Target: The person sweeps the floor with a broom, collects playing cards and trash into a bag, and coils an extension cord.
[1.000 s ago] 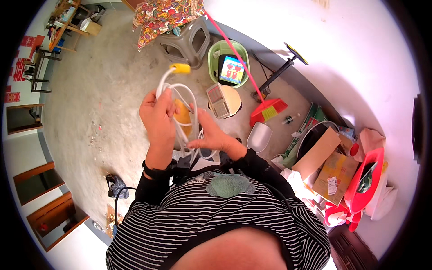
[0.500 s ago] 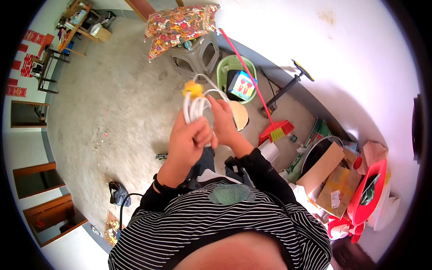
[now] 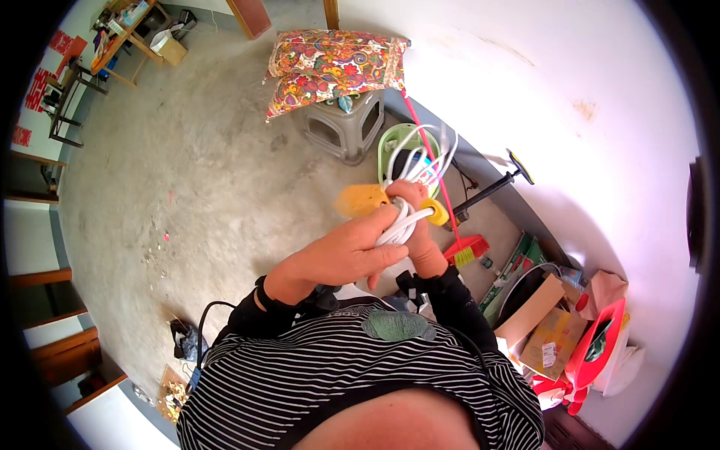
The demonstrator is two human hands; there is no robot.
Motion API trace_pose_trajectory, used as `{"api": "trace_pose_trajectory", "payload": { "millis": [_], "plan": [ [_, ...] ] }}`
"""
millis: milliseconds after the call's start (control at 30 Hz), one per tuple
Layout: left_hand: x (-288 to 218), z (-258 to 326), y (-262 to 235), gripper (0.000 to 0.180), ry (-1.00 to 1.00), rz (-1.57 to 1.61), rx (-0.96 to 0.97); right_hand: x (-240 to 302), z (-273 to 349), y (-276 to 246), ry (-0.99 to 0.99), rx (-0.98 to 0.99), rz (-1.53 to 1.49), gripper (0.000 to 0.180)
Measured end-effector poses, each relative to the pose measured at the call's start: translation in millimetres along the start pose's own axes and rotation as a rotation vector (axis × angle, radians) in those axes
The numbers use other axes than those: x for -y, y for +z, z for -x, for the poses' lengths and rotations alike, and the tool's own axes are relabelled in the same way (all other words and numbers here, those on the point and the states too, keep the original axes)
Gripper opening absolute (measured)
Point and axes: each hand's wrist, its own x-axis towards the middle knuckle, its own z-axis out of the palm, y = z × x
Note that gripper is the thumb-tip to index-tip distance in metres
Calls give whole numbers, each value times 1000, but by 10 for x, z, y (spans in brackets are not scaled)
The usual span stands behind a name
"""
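A white extension cord (image 3: 405,229) is looped into a coil in front of my chest, with its loose loops standing up beyond my hands. At one side of it is a yellow block (image 3: 364,199), smeared by motion; a smaller yellow end (image 3: 435,211) pokes out on the right. My left hand (image 3: 341,251) closes on the near part of the coil, thumb and fingers along the strands. Behind the cord, my right hand (image 3: 418,225) grips the bundle near the middle; some of its fingers are hidden by the strands.
Ahead, patterned cushions (image 3: 337,67) lie on a grey plastic stool (image 3: 349,135). Right of it are a green basin (image 3: 386,146), a red dustpan (image 3: 469,246) and a black pump-like tool (image 3: 487,196). Cardboard boxes (image 3: 553,341) and a red tub (image 3: 592,360) crowd the right wall.
Both hands and the cord have shifted right and nearer my body. The yellow block has swung to the left side of the coil, and loops now stick out far beyond the hands.
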Motion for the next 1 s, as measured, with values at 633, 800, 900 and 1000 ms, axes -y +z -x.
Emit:
{"api": "trace_pose_trajectory", "payload": {
  "millis": [633,800,900,1000],
  "plan": [
    [13,853,-1475,29,200,-208,-577,174,-1050,1962,69,563,-554,57],
    [-264,913,-1764,16,188,-487,-507,-141,-1357,2438,-26,449,-613,76],
    [-518,877,-2016,18,270,-535,-437,-79,-1856,2377,69,495,-728,81],
    [-746,708,-2341,15,413,-627,-456,-162,-2386,2427,-94,456,-494,79]
  ]
}}
